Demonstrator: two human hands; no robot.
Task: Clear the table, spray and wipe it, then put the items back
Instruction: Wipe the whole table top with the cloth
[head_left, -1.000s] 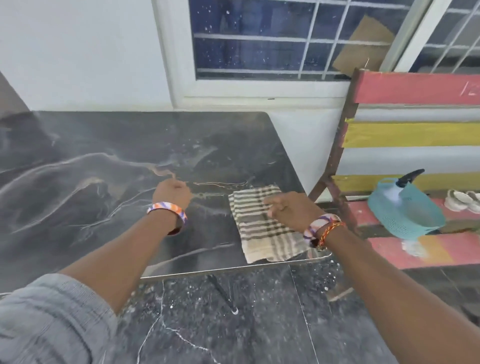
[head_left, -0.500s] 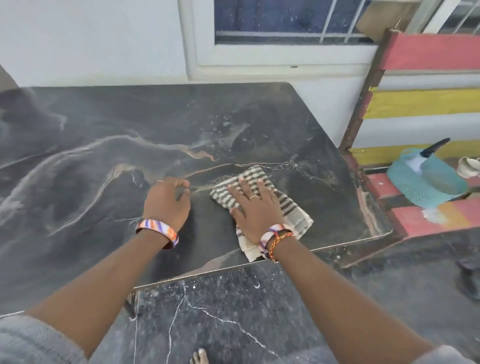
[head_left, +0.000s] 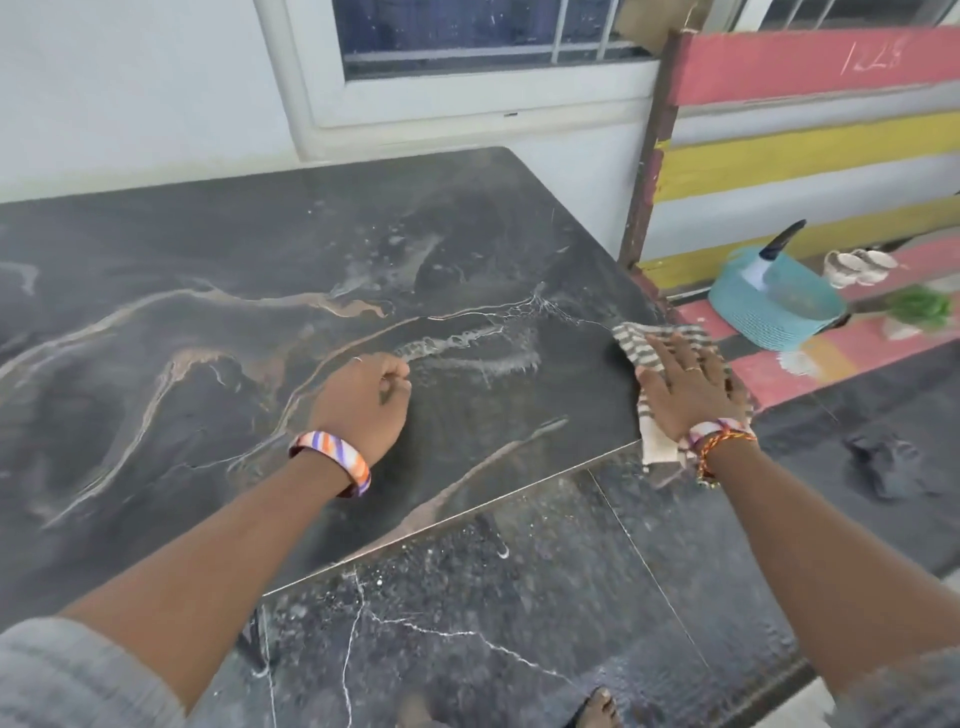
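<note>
Since half a second ago the striped cloth (head_left: 655, 347) has slid from the middle of the near edge out to the right corner of the black marble-patterned table (head_left: 218, 270), now at the right of the frame, and part of it hangs past the edge. Pressing it flat is the right hand (head_left: 685, 387), fingers straight and spread, palm down, not curled round the fabric. Near the frame's centre, the left hand (head_left: 363, 402) has stayed on the tabletop, fingers curled into a loose fist holding nothing.

Foamy streaks of spray (head_left: 467, 348) lie between the two hands, to the left of the cloth, running roughly left to right. More wet patches sit toward the upper centre. A return stroke would likely go leftward along that streak, and the right hand is already on the cloth. Beyond the corner, a spray bottle (head_left: 769, 254) stands in a teal basket (head_left: 779, 312) on the painted bench (head_left: 810, 83).
</note>
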